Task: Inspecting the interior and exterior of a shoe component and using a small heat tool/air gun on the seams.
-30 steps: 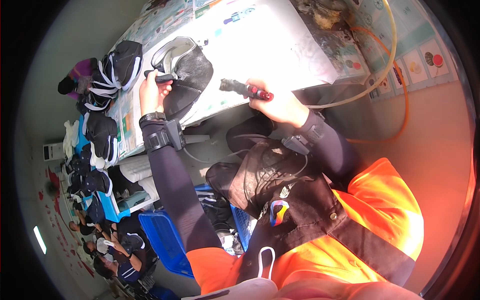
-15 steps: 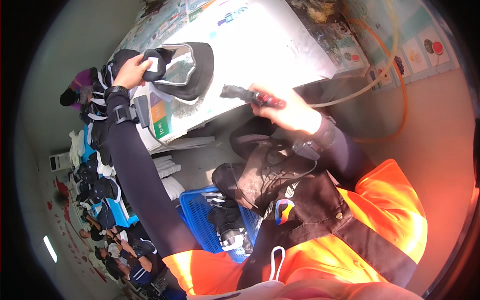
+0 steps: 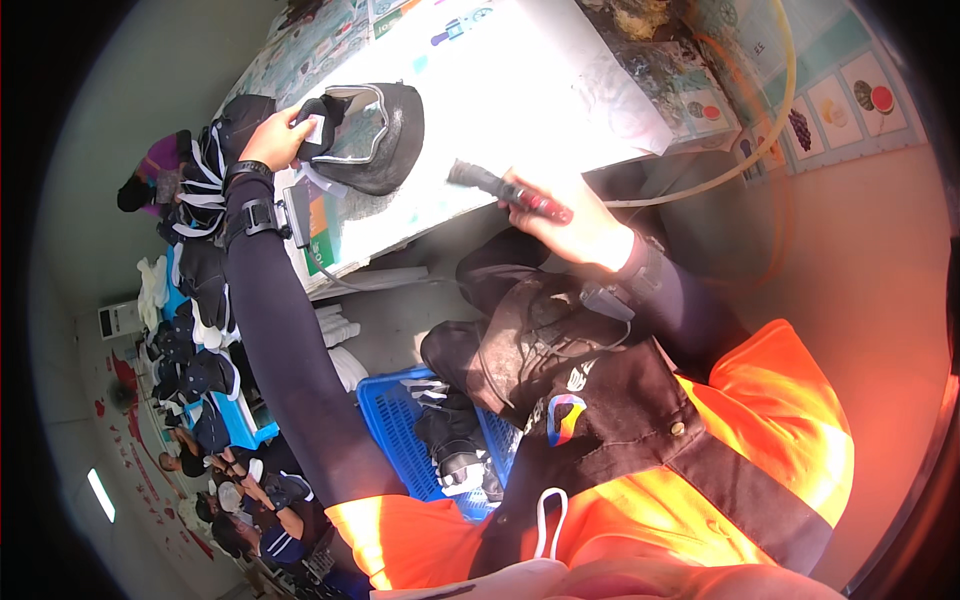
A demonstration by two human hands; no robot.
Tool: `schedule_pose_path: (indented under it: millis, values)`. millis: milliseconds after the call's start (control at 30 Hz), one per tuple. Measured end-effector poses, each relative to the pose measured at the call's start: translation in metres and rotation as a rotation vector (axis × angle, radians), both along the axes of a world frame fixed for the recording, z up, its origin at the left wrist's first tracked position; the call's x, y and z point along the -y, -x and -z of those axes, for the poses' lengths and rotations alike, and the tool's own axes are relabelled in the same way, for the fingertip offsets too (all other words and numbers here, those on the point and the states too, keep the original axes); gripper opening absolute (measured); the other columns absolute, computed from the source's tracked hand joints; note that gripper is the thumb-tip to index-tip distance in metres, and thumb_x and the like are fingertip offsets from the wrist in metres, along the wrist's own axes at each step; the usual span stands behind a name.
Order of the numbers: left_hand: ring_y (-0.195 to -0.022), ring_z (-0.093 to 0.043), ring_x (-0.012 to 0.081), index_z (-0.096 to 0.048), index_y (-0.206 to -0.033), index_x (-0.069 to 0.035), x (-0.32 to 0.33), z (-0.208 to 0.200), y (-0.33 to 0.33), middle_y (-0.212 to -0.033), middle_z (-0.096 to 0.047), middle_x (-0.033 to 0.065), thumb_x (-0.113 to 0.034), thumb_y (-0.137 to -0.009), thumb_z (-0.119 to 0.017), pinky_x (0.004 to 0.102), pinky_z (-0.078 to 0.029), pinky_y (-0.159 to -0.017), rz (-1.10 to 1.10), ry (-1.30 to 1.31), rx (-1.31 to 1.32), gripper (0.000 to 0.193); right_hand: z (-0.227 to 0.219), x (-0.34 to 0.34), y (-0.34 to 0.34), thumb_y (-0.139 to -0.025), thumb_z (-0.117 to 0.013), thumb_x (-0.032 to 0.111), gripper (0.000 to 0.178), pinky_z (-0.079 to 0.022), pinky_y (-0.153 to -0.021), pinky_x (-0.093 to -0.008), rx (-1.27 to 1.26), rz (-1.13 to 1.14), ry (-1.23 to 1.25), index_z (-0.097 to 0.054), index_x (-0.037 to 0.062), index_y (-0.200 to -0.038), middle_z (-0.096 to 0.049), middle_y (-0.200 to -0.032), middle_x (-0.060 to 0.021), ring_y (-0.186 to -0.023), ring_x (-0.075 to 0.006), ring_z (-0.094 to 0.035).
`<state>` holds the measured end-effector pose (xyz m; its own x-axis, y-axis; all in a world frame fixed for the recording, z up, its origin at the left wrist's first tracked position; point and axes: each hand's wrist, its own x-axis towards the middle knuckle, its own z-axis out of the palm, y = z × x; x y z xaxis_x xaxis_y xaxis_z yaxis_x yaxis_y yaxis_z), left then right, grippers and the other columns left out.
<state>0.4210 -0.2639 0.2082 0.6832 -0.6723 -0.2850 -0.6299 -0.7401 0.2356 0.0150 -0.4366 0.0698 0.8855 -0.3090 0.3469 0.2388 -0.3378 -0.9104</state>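
Pattern-topped table [image 3: 318,68] at top centre bears white sheet [image 3: 540,85] across its middle, black shoe upper [image 3: 402,145] seemingly resting at upper left, brownish clump [image 3: 640,18] upper right

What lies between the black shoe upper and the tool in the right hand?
In the head view, only bare white tabletop shows between the black shoe upper and the red-and-black tool.
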Motion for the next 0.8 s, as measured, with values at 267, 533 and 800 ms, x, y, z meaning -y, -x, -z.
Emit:
schedule_pose_path:
  millis: [267,533,800]
  values:
    - [-0.055,-0.065,0.0171,-0.065,-0.133,-0.006,0.0011,0.0009,0.0047,-0.088,-0.074,0.0102,-0.036,-0.1,-0.063,0.0327,-0.054,-0.058,-0.009,0.001,0.009,0.044,0.0032,-0.0049,-0.0013,-0.082,-0.067,0.001,0.017,-0.05,-0.078,-0.0362,-0.049,-0.002,-0.013,-0.064,0.0013,-0.099,-0.063,-0.086,-0.0117,-0.08,-0.0249,-0.062]
    - [-0.055,-0.066,0.0171,-0.063,-0.138,-0.009,-0.0038,0.0017,0.0052,-0.088,-0.074,0.0112,-0.036,-0.1,-0.063,0.0335,-0.053,-0.058,-0.017,0.016,0.018,0.047,0.002,-0.0024,0.0015,-0.081,-0.068,-0.001,0.019,-0.051,-0.077,-0.0363,0.046,-0.04,0.084,-0.064,0.0006,-0.099,-0.063,-0.086,-0.0113,-0.077,-0.0243,-0.061]
    - [-0.057,-0.068,0.018,-0.064,-0.136,-0.009,-0.0035,0.0006,0.0098,-0.09,-0.075,0.011,-0.039,-0.1,-0.063,0.0332,-0.055,-0.06,-0.019,-0.014,0.033,0.047,-0.0003,-0.0087,0.0043,-0.085,-0.065,0.002,0.018,-0.052,-0.076,-0.037,-0.068,-0.111,0.037,-0.064,0.001,-0.103,-0.066,-0.085,-0.0153,-0.08,-0.0291,-0.066]
